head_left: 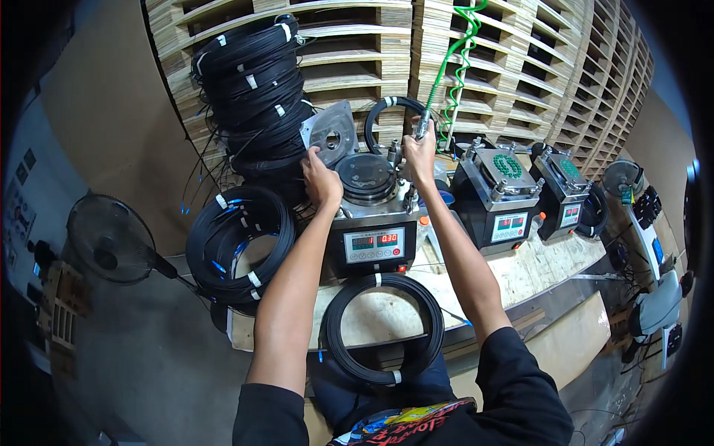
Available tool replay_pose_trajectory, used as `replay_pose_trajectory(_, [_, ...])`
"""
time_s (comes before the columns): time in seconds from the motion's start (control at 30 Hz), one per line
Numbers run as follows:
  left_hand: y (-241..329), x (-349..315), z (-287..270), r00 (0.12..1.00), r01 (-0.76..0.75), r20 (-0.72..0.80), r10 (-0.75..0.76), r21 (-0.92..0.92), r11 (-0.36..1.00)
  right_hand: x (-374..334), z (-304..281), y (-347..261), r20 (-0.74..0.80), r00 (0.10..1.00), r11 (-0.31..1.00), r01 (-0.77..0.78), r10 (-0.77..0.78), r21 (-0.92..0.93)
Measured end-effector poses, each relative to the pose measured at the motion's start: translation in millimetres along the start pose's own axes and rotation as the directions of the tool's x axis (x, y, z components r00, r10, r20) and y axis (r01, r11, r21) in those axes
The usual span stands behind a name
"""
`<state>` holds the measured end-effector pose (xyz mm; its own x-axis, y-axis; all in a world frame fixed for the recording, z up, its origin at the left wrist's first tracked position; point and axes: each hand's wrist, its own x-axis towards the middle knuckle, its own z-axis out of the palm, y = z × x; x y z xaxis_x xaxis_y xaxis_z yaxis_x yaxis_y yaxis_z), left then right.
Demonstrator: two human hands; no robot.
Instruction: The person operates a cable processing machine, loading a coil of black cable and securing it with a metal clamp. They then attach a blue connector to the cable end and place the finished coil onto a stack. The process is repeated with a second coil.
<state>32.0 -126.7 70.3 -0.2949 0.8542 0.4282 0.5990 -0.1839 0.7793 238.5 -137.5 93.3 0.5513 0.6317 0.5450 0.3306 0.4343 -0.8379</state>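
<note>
My left hand (322, 182) grips the lower edge of a square grey metal plate (343, 121) with a round hole in it, tilted up at the back left of a polishing machine (374, 245). The machine's round dark disc (364, 172) lies bare between my hands, and red digits glow on its front panel. My right hand (421, 160) is closed around an air gun (423, 125) at the back right of the disc. A green coiled air hose (440, 70) runs up from it. The air gun's nozzle is hidden by my fingers.
Black cable coils (253, 97) are stacked at the back left, with another cable coil (201, 241) below. One cable ring (335, 320) lies at the table's front edge. Two similar machines (500, 197) stand right. Wooden pallets (357, 56) rise behind; a fan (111, 238) stands left.
</note>
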Motion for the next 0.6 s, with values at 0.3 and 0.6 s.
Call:
replay_pose_trajectory(0.3, [7, -3, -5, 0.995, 0.096, -0.009, -0.097, -0.085, 0.992, -34, 3, -14, 0.004, 0.998, 0.996, 0.062, -0.062, -0.064])
replay_pose_trajectory(0.6, [-4, -4, 5, 0.994, 0.054, -0.080, -0.071, -0.197, 0.979, -51, 27, -30, 0.005, 1.000, 0.997, 0.010, -0.011, 0.082])
